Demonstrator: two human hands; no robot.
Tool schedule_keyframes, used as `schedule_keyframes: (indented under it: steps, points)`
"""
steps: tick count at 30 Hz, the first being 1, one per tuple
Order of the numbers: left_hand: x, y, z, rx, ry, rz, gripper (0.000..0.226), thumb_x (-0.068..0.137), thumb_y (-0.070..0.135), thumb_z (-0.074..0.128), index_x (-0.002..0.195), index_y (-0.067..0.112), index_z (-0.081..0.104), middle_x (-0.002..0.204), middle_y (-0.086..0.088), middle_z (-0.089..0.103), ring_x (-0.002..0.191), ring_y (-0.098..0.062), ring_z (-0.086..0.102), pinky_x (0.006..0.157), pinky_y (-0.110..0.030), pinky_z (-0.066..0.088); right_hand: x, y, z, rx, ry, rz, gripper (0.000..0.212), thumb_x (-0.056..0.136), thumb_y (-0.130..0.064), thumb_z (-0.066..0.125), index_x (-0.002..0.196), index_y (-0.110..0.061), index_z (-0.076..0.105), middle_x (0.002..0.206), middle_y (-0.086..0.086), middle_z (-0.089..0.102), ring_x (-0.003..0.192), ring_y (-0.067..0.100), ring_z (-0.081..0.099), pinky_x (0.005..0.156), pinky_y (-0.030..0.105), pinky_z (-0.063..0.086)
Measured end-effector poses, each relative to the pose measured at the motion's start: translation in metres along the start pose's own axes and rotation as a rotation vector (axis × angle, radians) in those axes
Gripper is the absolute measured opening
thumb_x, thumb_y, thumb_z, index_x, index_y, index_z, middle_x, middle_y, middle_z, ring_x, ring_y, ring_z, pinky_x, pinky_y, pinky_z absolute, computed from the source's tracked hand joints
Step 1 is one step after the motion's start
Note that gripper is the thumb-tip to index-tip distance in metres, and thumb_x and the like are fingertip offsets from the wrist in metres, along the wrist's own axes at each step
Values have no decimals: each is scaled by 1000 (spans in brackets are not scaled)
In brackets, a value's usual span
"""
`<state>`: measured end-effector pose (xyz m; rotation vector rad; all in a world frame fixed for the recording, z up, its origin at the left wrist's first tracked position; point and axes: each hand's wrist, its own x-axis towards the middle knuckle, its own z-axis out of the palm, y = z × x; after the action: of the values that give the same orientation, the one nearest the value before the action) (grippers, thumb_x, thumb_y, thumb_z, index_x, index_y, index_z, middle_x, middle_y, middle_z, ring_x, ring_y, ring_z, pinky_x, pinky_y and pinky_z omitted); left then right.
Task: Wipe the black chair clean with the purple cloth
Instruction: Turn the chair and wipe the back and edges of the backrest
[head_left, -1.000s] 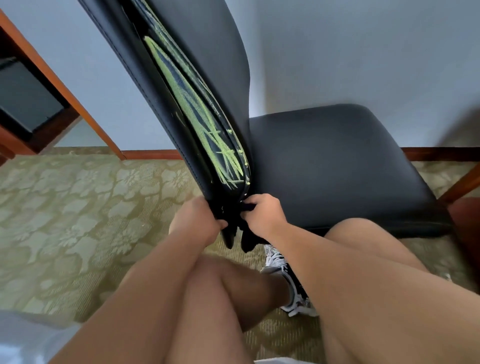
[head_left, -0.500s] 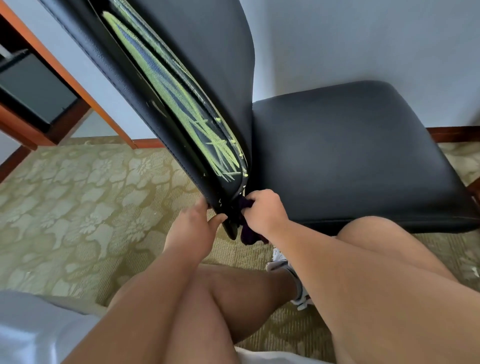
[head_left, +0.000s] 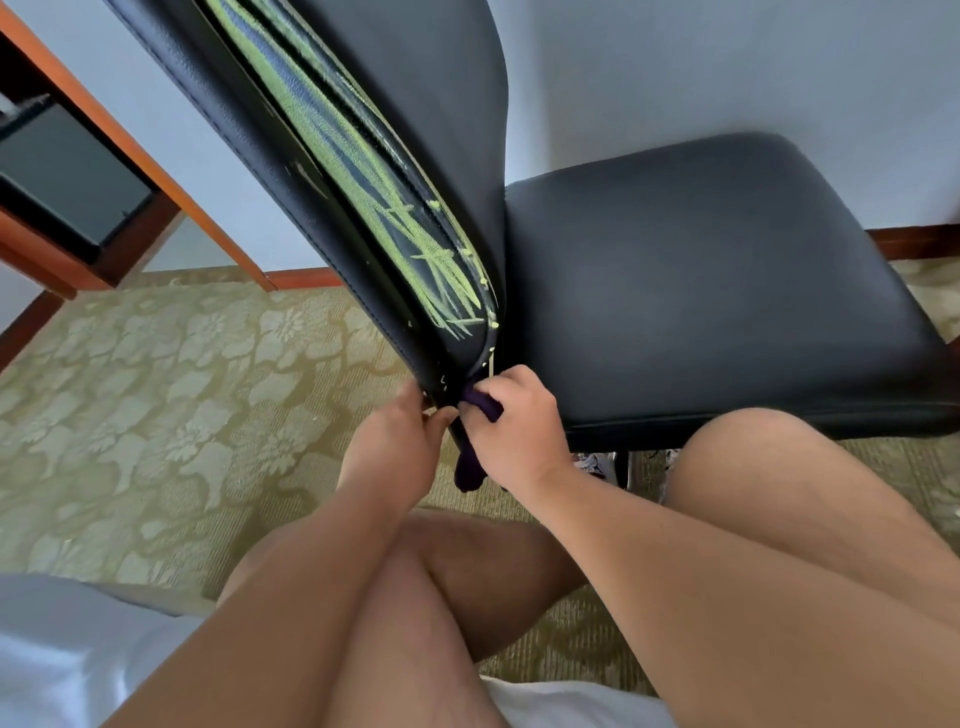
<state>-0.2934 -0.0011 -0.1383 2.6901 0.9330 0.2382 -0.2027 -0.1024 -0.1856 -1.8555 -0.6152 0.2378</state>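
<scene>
One black chair (head_left: 675, 249) is filling most of the view, its padded seat (head_left: 753, 343) lying to the right and its backrest (head_left: 275, 166) rising edge-on toward the upper left. Yellow-green scribbles (head_left: 363, 182) are running down the backrest's narrow side panel and thinning out near the bottom corner. Both hands are meeting at that corner, where backrest and seat join. The left hand (head_left: 395, 447) is pressing against the backrest's lower edge, thumb reaching toward the cloth. Its fingers are lying out of sight, so I cannot tell whether they are curling round anything. The right hand (head_left: 511, 431) is pinching the purple cloth (head_left: 467, 470) in curled fingers, bunching it against the corner while a loose tail is hanging between the wrists.

Judging by its sheen, the upholstery is looking smooth and somewhat slippery over firm padding, so bracing the chair by the backrest's edge is probably helping. The cloth is looking soft and limp, and gripping it as a wad is likely serving better than holding one edge.
</scene>
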Motion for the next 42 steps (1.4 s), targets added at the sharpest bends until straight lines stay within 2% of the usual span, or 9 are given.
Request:
schedule_keyframes:
  steps: [2, 7, 14, 16, 23, 28, 34, 39, 42]
  points:
    - [-2, 2, 2, -3, -10, -13, 25, 97, 40, 52, 109, 19, 51, 85, 2, 65, 78, -26, 64, 54, -30, 39, -2, 8, 4, -96, -27, -47, 12, 90, -24, 66, 96, -16, 74, 94, -3, 50, 81, 18, 55, 68, 31, 49]
    - [-3, 5, 2, -4, -29, -20, 23, 98, 38, 48, 107, 18, 48, 89, -4, 67, 82, -29, 64, 62, -33, 43, -2, 23, 13, -438, -186, -32, 20, 91, -22, 57, 105, -17, 71, 101, 0, 44, 94, 25, 52, 60, 32, 47]
    - [0, 2, 4, -14, -19, -35, 25, 99, 41, 45, 111, 19, 49, 82, 2, 64, 80, -29, 65, 59, -32, 39, 2, 15, 22, -221, -125, 219, 20, 93, -21, 58, 104, -19, 74, 103, -3, 44, 87, 23, 53, 63, 30, 40]
    - [0, 2, 4, -21, -12, -27, 24, 99, 41, 46, 109, 19, 49, 79, 2, 62, 79, -30, 65, 59, -32, 39, 0, 12, 20, -123, -84, 265, 20, 93, -21, 59, 105, -19, 74, 103, -6, 45, 86, 20, 55, 66, 32, 46]
    - [0, 0, 5, -46, -8, -18, 17, 98, 40, 47, 107, 25, 47, 87, 0, 69, 77, -27, 65, 56, -30, 37, -3, -10, 15, 115, 93, 112, 16, 87, -15, 64, 96, -22, 76, 95, -12, 47, 84, 10, 55, 73, 34, 52]
    - [1, 0, 7, -39, -8, -34, 21, 98, 38, 46, 112, 23, 48, 88, 0, 68, 75, -25, 63, 51, -28, 34, -3, -3, 16, -69, 81, 25, 20, 88, -24, 61, 102, -32, 73, 97, -13, 46, 87, 12, 54, 62, 30, 46]
    - [-1, 0, 7, -30, -25, -28, 17, 99, 38, 46, 106, 23, 48, 82, 4, 64, 69, -19, 58, 53, -29, 34, 1, 13, 20, -185, -106, 368, 32, 90, -24, 55, 117, -32, 71, 108, -7, 44, 94, 20, 55, 69, 29, 44]
    - [2, -3, 7, -63, -25, -32, 14, 99, 39, 44, 105, 27, 47, 79, 7, 65, 68, -17, 61, 54, -31, 42, 10, 9, 20, -104, -145, 398, 35, 89, -19, 54, 121, -27, 69, 110, -5, 41, 97, 22, 54, 73, 31, 47]
    - [2, -3, 7, -83, -28, -26, 9, 98, 39, 45, 99, 30, 44, 79, 7, 65, 73, -22, 64, 58, -36, 48, 9, 4, 18, 19, -75, 403, 27, 87, -17, 58, 109, -24, 72, 107, -9, 44, 91, 15, 54, 70, 26, 44]
